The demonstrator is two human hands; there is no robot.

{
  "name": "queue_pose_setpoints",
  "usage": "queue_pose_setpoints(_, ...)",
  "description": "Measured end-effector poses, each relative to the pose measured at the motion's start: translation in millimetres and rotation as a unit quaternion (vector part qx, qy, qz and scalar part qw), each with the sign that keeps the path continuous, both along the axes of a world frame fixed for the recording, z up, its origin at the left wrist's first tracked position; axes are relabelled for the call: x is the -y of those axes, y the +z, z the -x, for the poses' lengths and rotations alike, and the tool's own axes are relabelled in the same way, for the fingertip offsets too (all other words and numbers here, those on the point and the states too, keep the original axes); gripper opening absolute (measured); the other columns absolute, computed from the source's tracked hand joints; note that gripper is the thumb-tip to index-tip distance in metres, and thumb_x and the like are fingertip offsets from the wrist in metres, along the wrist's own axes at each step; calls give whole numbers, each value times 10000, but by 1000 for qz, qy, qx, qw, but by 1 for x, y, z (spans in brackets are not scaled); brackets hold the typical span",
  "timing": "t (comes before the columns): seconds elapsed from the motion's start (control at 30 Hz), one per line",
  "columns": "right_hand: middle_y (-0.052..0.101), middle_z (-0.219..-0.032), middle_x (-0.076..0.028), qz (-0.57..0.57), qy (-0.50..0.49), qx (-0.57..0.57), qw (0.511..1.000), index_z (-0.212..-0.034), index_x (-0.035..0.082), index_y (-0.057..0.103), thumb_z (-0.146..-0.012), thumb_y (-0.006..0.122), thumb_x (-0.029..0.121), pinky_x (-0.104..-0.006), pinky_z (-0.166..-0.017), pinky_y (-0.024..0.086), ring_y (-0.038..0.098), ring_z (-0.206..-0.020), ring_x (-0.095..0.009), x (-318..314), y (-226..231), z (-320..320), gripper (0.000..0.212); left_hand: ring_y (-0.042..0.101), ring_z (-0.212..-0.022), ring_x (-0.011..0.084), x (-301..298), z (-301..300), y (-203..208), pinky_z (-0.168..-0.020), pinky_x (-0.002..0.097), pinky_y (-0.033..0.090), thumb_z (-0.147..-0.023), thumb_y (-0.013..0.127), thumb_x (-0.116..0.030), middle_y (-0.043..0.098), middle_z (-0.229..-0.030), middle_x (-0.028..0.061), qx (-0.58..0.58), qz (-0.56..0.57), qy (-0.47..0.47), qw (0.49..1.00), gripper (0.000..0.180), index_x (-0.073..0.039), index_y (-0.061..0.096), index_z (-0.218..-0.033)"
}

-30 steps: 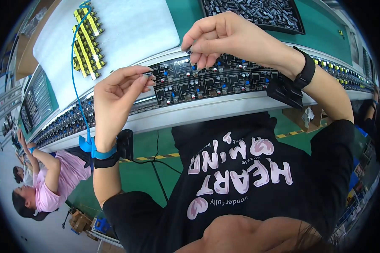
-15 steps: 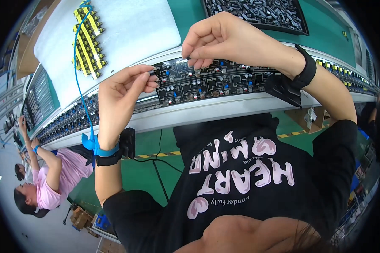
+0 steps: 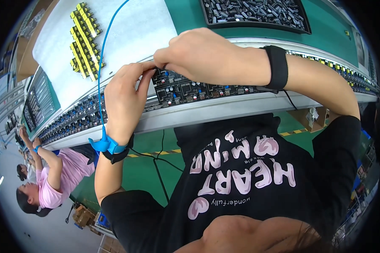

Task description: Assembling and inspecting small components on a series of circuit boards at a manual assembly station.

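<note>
My left hand [image 3: 124,95] and my right hand [image 3: 194,55] meet at the left end of a black circuit board panel [image 3: 190,93]. Thumb and forefinger of the right hand are pinched, and a small dark component [image 3: 162,67] shows at their tips. Also in a pinch, the left fingers touch or nearly touch the right ones; whatever they hold is hidden. The panel carries small blue, white and silver parts and lies on a metal-edged conveyor rail [image 3: 198,106]. My right hand and forearm cover part of its far edge.
A black tray [image 3: 257,28] of small dark cylindrical parts stands beyond the rail. Yellow components [image 3: 85,46] lie in rows on a white foam sheet [image 3: 135,29]. A blue cord [image 3: 101,80] runs from my left wrist strap. Another person [image 3: 57,177] works at far left.
My right hand has moved left and down to meet the left one, its palm turning downward. The left hand has rolled inward. The blue cord has swung to the right.
</note>
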State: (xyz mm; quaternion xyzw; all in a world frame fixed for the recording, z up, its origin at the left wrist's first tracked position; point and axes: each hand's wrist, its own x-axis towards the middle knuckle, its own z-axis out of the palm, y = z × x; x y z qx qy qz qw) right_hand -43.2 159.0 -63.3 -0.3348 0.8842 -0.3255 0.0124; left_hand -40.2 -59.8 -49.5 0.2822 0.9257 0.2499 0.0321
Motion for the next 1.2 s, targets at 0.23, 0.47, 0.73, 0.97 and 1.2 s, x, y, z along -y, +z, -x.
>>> queue_pose_setpoints(0.23,679,-770,-143,30,-11,-15,999,-994,65,655,-898,670,125,-406,-650,527,680,-735,-326,-11,4,6,114,649,-849,298,-5,0,-2,-725,373,513,-868,706,-77,669,-904,98,2,6,-12,1000,112,-68,700,-979)
queue_pose_setpoints(0.47,695,-793,-146,48,7,13,999,-978,35,667,-913,657,109,-378,-654,535,685,-725,-315,-16,-5,8,100,650,-853,294,-6,2,-6,-732,369,516,-873,697,-79,668,-904,92,15,10,-20,1000,107,-68,697,-980)
queue_pose_setpoints(0.73,692,-794,-148,43,-16,50,998,-971,29,667,-900,665,101,-374,-672,540,683,-735,-314,-14,-9,10,102,649,-851,296,-7,3,-11,-728,376,514,-875,685,-77,668,-904,89,5,11,-32,999,110,-68,691,-985)
queue_pose_setpoints(0.97,663,-857,-109,20,-1,-18,1000,-955,43,680,-876,678,103,-383,-707,534,671,-809,-295,-12,-12,9,99,638,-863,296,-11,1,-6,-729,389,513,-881,665,-72,655,-891,93,-7,40,-42,998,106,-68,679,-986)
queue_pose_setpoints(1.2,597,-885,-71,-21,4,-49,999,-935,57,686,-861,694,108,-386,-711,530,648,-835,-278,-4,-20,5,90,625,-881,303,-11,4,-9,-740,416,512,-882,651,-84,630,-872,107,-62,70,-97,991,103,-56,665,-981)
